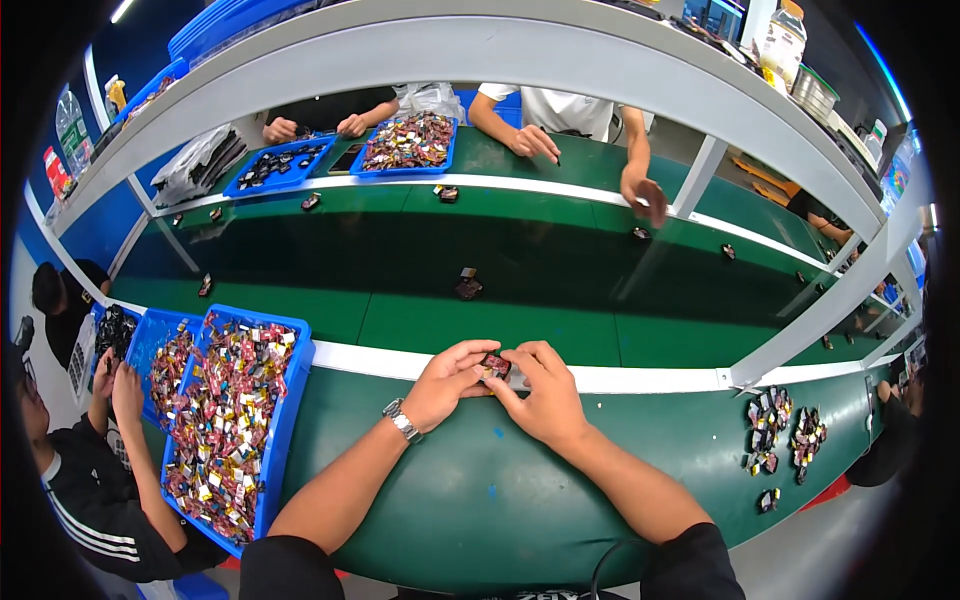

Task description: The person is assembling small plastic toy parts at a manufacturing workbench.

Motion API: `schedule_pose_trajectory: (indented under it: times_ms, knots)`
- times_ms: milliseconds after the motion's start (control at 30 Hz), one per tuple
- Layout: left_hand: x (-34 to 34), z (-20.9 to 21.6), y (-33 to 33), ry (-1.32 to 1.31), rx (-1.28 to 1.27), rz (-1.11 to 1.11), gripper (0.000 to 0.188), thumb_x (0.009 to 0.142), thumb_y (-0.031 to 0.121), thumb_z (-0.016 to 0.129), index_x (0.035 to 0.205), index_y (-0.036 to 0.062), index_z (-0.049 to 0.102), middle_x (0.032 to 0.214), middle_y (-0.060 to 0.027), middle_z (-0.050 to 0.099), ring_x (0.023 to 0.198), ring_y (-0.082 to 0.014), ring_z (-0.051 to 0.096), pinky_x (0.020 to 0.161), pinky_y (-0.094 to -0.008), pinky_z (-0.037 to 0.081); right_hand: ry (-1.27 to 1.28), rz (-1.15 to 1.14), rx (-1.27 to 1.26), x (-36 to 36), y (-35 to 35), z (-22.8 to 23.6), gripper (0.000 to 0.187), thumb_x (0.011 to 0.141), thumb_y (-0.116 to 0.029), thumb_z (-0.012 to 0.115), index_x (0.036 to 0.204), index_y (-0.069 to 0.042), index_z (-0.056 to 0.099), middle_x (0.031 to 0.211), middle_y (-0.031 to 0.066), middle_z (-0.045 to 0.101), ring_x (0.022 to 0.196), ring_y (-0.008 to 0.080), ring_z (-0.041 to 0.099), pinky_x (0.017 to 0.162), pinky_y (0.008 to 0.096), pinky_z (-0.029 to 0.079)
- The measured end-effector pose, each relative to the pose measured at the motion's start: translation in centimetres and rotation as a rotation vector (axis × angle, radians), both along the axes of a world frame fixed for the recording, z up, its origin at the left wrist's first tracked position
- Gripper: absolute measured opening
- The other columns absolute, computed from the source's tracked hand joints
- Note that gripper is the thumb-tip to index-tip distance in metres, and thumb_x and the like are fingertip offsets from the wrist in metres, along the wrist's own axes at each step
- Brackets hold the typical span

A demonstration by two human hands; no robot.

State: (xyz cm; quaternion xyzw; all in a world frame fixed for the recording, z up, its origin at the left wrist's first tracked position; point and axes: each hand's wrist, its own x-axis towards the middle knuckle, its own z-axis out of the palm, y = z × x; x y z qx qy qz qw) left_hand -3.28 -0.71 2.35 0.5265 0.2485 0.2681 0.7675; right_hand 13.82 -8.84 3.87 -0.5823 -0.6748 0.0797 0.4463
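Both hands meet over the near edge of the green worktop. Between their fingertips is a small dark-red electronic part (496, 366), which looks like a little circuit board; fingers cover some of it. My left hand (446, 386) pinches it from the left, a metal watch (402, 421) on that wrist. From the other side my right hand (546, 396) closes on it with thumb and fingers. Left of my forearm stands a blue tray (281, 437) heaped with many similar red, yellow and white parts.
A white rail (640, 380) separates my worktop from the green belt (420, 316), where scattered parts lie, one a dark part (468, 286). Part clusters (767, 428) lie at right. A grey shelf frame (540, 50) arches overhead. Co-workers sit opposite and at left.
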Motion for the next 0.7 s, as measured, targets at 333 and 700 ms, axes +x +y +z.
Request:
schedule_pose_trajectory:
  times_ms: [333,700]
  knots:
    - [0.3,0.2,-0.4,0.016,0.055,0.001,0.041,0.099,0.002,0.047,0.140,0.0025,0.043,0.135,-0.0128,0.053,0.123,-0.0214,0.055,0.101,-0.0397,0.053,-0.163,-0.037,0.074,0.0,0.2,-0.8,0.027,0.078,-0.007,0.075,0.104,-0.004,0.068,0.101,0.0093,0.061,0.090,0.0250,0.063,0.073,0.0355,0.056]
    - [0.0,-0.1,0.1,-0.041,0.000,-0.034,0.037,0.095,-0.002,0.047,0.131,0.0062,0.043,0.134,-0.0126,0.054,0.117,-0.0210,0.059,0.100,-0.0393,0.053,-0.045,0.266,0.000,2.1,1.2,-0.2,0.013,0.080,-0.004,0.073,0.091,-0.008,0.069,0.115,0.0081,0.058,0.106,0.0269,0.056,0.082,0.0357,0.054]
